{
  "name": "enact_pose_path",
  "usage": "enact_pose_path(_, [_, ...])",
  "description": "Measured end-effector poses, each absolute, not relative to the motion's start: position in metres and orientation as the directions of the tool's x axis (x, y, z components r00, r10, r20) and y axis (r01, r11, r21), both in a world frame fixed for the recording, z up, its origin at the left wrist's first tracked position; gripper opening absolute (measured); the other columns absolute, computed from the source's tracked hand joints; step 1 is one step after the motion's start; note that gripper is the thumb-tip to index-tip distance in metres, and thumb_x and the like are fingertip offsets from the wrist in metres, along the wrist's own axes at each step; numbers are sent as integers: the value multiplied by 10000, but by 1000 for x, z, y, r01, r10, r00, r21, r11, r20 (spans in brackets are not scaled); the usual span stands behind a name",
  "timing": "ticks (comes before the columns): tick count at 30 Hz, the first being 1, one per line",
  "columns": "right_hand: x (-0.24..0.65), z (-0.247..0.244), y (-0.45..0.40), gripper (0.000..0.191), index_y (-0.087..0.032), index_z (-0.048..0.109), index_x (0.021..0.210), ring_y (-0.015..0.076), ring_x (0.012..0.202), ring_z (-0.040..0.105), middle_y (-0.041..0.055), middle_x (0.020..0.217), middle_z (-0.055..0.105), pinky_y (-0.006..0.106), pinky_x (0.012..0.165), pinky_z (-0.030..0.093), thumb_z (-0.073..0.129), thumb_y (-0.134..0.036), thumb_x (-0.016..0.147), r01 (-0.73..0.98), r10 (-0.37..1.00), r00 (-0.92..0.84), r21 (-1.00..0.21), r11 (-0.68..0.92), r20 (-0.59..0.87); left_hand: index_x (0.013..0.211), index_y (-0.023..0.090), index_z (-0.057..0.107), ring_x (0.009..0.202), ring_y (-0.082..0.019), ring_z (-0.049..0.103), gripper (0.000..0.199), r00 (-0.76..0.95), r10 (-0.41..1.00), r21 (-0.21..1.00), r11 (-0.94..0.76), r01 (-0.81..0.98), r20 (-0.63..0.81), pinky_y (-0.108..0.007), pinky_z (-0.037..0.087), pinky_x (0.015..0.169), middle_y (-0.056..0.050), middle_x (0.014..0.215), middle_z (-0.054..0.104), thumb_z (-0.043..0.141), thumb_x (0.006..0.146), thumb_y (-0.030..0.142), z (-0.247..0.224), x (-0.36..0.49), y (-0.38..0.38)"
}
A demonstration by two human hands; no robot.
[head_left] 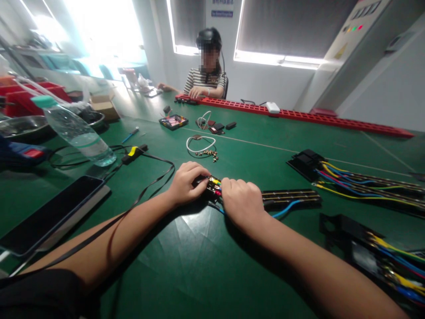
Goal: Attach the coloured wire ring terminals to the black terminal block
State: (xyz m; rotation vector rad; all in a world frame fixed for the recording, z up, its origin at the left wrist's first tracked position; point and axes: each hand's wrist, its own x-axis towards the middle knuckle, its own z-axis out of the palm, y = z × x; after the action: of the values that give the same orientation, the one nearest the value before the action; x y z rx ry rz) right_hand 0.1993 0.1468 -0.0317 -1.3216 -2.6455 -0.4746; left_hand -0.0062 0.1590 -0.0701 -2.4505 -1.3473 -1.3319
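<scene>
Both hands are on a black electrical housing [214, 188] with yellow, red and blue wire ends at the middle of the table. Its left end is gripped by my left hand [188, 182], thumb in front and fingers curled behind. My right hand [244, 201] is closed over the wired part just beside it, and its fingertips are hidden. A black strip with brass rails [292, 197] extends to the right from under my right hand, with a blue wire [288, 209] along its front. Beyond the hands lie small brass screws [209, 153] and a white cable loop [201, 144].
More wired black assemblies [305, 164] lie at the right. On the left are a phone [53, 212], a tilted water bottle [79, 133], a black cable [159, 159] crossing my left arm and metal bowls [25, 128]. A co-worker [207, 79] sits opposite, behind a red rail [299, 116].
</scene>
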Motion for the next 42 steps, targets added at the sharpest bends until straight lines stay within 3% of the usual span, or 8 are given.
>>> enact_pose_path(12, [197, -30, 146, 211, -163, 579, 945, 230, 777, 650, 95, 861, 686, 297, 614, 320, 373, -139, 985, 800, 780, -598, 200, 566, 186, 1004, 214, 690, 806, -181, 672, 181, 443, 552, 37, -654, 756, 706, -306, 540, 744, -58, 907, 714, 597, 857, 266, -74, -20, 159])
enact_pose_path(33, [198, -33, 145, 194, -163, 576, 960, 239, 812, 654, 92, 860, 681, 308, 622, 328, 386, -166, 1002, 790, 768, -613, 176, 587, 186, 910, 232, 750, 708, -160, 596, 175, 489, 468, -69, -668, 741, 736, -303, 486, 666, -30, 775, 676, 674, 867, 384, -68, -14, 156])
enact_pose_path(42, [197, -32, 146, 211, -159, 573, 958, 248, 820, 663, 100, 858, 679, 316, 621, 338, 368, -163, 1006, 788, 768, -615, 170, 592, 179, 898, 189, 738, 716, -172, 571, 223, 537, 420, -100, -713, 694, 731, -300, 504, 660, -46, 766, 654, 730, 836, 403, -65, -13, 158])
